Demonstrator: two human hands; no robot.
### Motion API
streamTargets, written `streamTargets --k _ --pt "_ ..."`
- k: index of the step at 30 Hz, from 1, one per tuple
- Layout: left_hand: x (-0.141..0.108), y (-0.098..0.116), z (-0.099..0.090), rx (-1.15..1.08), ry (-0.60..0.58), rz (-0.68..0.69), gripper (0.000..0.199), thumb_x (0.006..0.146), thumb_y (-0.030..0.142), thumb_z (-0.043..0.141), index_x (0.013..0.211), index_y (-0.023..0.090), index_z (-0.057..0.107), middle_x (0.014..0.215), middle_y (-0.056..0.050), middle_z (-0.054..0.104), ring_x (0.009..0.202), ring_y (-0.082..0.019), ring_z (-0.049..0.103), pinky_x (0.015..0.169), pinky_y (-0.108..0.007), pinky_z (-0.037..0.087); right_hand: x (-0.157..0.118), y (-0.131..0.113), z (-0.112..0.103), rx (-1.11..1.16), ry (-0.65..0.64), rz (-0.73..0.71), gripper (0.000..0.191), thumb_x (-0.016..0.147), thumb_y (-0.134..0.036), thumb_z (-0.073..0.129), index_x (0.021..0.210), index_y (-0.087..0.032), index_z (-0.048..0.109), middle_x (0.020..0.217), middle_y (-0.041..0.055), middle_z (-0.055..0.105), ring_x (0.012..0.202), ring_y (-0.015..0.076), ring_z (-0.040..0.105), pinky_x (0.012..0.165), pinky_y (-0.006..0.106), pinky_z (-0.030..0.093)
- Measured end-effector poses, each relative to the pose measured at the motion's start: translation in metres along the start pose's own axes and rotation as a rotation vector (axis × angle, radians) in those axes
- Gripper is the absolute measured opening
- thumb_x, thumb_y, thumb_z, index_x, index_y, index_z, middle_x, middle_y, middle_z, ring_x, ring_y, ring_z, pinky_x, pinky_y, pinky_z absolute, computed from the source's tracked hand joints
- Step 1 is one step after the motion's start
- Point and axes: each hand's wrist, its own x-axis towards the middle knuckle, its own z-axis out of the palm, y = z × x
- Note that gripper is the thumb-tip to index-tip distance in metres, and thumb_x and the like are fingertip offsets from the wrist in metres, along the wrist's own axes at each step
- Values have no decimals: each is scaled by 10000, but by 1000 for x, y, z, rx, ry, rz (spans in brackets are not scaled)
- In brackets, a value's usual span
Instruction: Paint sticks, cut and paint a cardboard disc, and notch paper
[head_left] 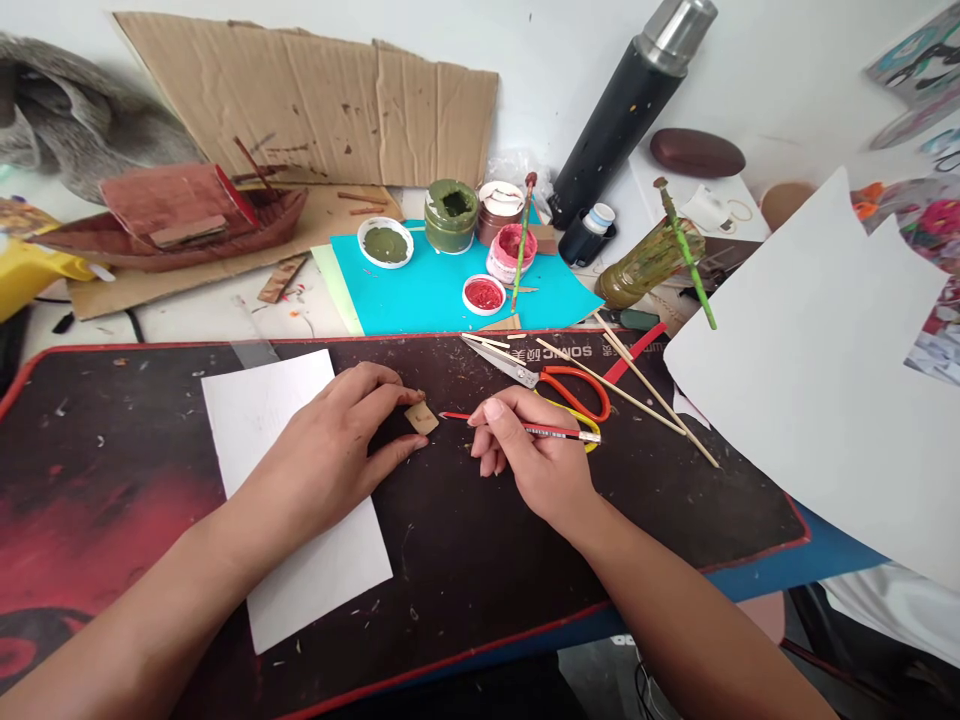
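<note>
Between the thumb and fingers of my left hand (352, 420) is a small square of brown cardboard (422, 418), lying on the dark mat with faint marks on it. That hand rests partly over a sheet of white paper (315, 590). A red pencil (551, 431) is gripped in my right hand (532, 450), its tip pointing left, close to the cardboard's right edge. Just beyond my right hand lie scissors (574, 390) with orange and yellow handles, partly hidden by it. Thin wooden sticks (637, 390) are scattered beside them.
Paint jars (450, 215) and paint-filled lids stand on a blue sheet (427, 300) at the back. A brown model boat (172, 230) sits back left. A black thermos (622, 120) leans by the wall. Large white paper (810, 380) covers the right side.
</note>
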Motion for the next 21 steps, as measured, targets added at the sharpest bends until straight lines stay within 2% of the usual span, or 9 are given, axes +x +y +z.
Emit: streamTargets --k 21 --pt "0 0 2 45 33 46 232 1084 378 630 1206 188 679 1226 -127 676 1079 -301 722 915 -450 615 0 3 0 -12 -38 -20 350 1136 -474 620 940 -209 739 713 -18 713 521 103 667 493 226 496"
